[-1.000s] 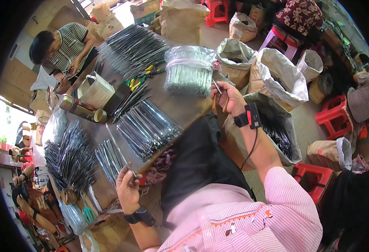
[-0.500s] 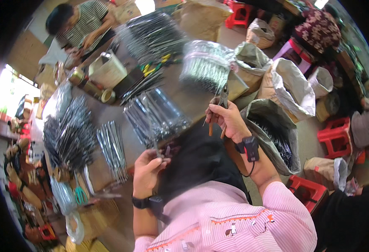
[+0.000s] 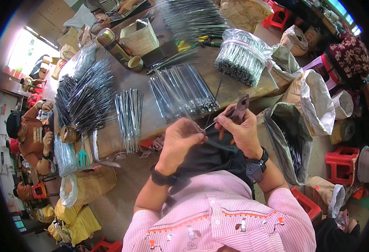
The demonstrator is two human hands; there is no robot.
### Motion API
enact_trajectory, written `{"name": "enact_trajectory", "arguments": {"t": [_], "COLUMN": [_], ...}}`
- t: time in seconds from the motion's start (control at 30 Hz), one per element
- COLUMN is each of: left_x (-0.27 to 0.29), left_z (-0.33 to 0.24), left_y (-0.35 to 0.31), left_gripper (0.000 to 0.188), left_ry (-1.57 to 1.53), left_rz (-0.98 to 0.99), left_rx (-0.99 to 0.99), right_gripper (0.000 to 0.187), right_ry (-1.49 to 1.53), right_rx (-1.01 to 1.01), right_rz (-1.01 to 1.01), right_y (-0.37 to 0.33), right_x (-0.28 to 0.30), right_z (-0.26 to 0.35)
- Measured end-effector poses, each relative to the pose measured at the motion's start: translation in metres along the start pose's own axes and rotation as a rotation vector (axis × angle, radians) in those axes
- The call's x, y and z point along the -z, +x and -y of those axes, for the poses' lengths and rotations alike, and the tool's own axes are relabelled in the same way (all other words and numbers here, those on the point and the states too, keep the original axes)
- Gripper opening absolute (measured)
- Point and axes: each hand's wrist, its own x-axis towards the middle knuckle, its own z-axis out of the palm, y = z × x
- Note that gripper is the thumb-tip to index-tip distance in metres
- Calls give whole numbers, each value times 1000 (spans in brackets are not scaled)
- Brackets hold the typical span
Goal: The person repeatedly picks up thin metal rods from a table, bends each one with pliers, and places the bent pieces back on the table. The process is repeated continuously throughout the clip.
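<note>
My left hand (image 3: pixel 177 145) is closed in a pinch, its fingertips on one end of a thin metal strip (image 3: pixel 209 125). Close beside it, my right hand (image 3: pixel 246 130) grips pliers (image 3: pixel 242 103) with dark jaws pointing up and orange-brown handles. The strip spans the short gap between both hands, and the right thumb and forefinger also press on it. Just beyond the hands, a row of shiny metal strips (image 3: pixel 184 90) lies on the wooden table (image 3: pixel 151 128). A smaller bundle of strips (image 3: pixel 129 119) sits to its left.
A dark pile of strips (image 3: pixel 85 94) covers the table's left side. Farther right stands a plastic-wrapped bundle (image 3: pixel 241 56). An open sack (image 3: pixel 289 143) of dark strips is right of my knees. Teal-handled scissors (image 3: pixel 82 159) lie near the left edge. Another person (image 3: pixel 117 8) works across the table.
My left hand has moved up and right to meet my right hand, and both now hold the strip. My view has turned, so the table's things appear shifted to the right.
</note>
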Motion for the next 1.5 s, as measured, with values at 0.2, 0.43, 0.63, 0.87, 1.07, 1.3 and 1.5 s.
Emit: {"name": "enact_trajectory", "arguments": {"t": [0.2,0.43,0.63,0.87,1.07,1.3,1.5], "left_x": [6,10,4,5,3,9,6], "left_z": [1,1,10,1,1,-1,4], "left_y": [1,-5,2,-5,-3,-8,-5], "left_gripper": [18,18,18,16,14,15,15], "left_ry": [-7,32,168,6,18,-45,-25], "left_rz": [7,-27,-90,-45,-49,-60,-40], "left_rx": [-2,-19,-79,-34,5,39,27], "right_gripper": [11,11,10,10,9,10,12], "right_ry": [-34,12,-54,-22,-16,-65,-35], "right_rx": [23,53,126,54,9,37,-4], "right_rz": [23,3,-30,-44,-41,-57,31], "right_y": [-2,-6,-11,-11,-9,-8,-17], "right_x": [-8,-16,-18,-7,-20,-12,-20], "right_z": [-8,-7,-5,-2,-17,-4,-17]}}
